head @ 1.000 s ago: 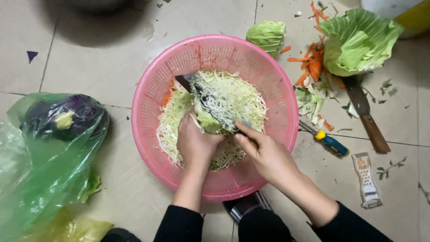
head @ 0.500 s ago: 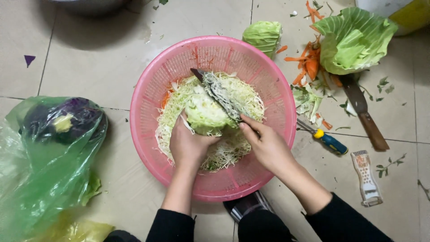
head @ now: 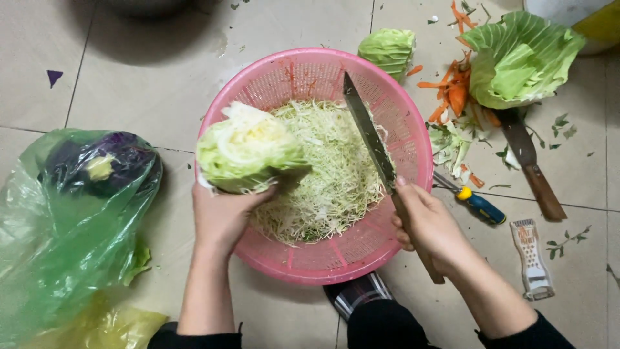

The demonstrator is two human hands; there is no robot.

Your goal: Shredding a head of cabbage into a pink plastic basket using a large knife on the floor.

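Since half a second ago the cabbage chunk (head: 248,147) has been lifted up and out to the left rim of the pink colander (head: 294,74), and the knife (head: 374,145) has swung off it, its blade now slanting above the shredded cabbage (head: 329,174). The left hand (head: 223,216) cups the chunk from beneath, fingers clamped on its underside, cut face turned upward. The right hand (head: 429,226) is closed around the knife's wooden handle at the colander's right edge, well apart from the chunk. On the tiled floor to the right lie carrot peelings (head: 452,90), loose cabbage leaves (head: 523,58), a second knife (head: 529,161), a blue-handled peeler (head: 475,203) and what seems to be a small grater (head: 531,258). A green plastic bag (head: 58,245) holding a purple vegetable lies to the left.
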